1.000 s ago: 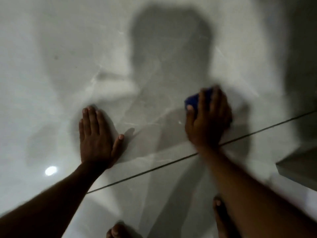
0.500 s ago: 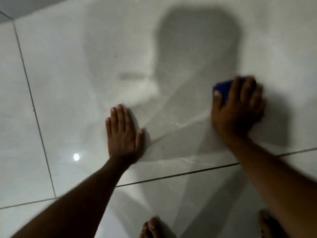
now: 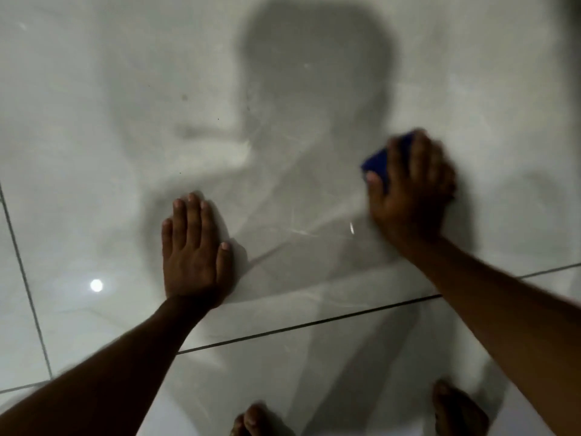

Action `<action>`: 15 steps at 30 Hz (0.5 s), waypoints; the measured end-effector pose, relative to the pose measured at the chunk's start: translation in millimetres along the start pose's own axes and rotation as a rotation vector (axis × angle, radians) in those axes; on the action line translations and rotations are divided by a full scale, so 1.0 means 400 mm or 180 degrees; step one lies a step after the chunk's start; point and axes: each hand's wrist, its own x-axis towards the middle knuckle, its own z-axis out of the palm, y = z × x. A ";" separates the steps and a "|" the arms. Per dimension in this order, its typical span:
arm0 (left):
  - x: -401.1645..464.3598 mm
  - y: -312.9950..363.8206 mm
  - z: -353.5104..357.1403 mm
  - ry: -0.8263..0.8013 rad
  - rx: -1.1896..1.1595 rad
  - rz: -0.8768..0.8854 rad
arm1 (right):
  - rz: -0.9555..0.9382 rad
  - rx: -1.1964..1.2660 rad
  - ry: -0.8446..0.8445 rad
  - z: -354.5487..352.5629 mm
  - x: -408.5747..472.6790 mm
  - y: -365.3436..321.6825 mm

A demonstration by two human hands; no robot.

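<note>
My right hand grips a dark blue sponge or pad and presses it onto a glossy pale grey floor tile. Only the pad's left corner shows past my fingers; the hand is blurred. My left hand lies flat on the same tile, fingers straight and together, thumb out to the right. It holds nothing.
Dark grout lines run across the floor below my hands and down the left side. My bare feet show at the bottom edge and bottom right. A lamp's reflection glints at the left. My shadow falls across the tile.
My right hand with the blue pad has slid right and back a little to the left across the tile. My left hand stays planted flat; the view has shifted.
</note>
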 end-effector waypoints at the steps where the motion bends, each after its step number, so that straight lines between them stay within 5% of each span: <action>1: 0.002 0.004 -0.002 -0.0021 0.0001 -0.0019 | 0.0554 0.0050 -0.0036 -0.010 -0.060 0.028; 3: -0.001 0.002 -0.003 -0.0026 -0.0006 -0.0061 | 0.1509 0.0091 -0.0152 -0.021 -0.230 -0.040; 5: -0.003 -0.004 0.002 0.0011 -0.0013 -0.0012 | 0.1063 0.0296 -0.0414 -0.032 -0.387 -0.179; 8: -0.001 -0.019 0.012 0.0112 -0.0013 0.0065 | -0.2615 0.0799 -0.1022 -0.029 -0.428 -0.228; 10: -0.004 -0.021 0.017 0.0142 -0.0029 0.0096 | -0.4189 0.0631 -0.0882 -0.019 -0.287 -0.139; 12: -0.006 -0.023 0.018 0.0146 0.0008 0.0081 | -0.3727 0.0413 -0.0608 -0.012 -0.169 -0.037; 15: 0.000 -0.019 0.011 0.0071 0.0044 0.0034 | -0.1073 0.0057 -0.0643 -0.025 -0.150 0.125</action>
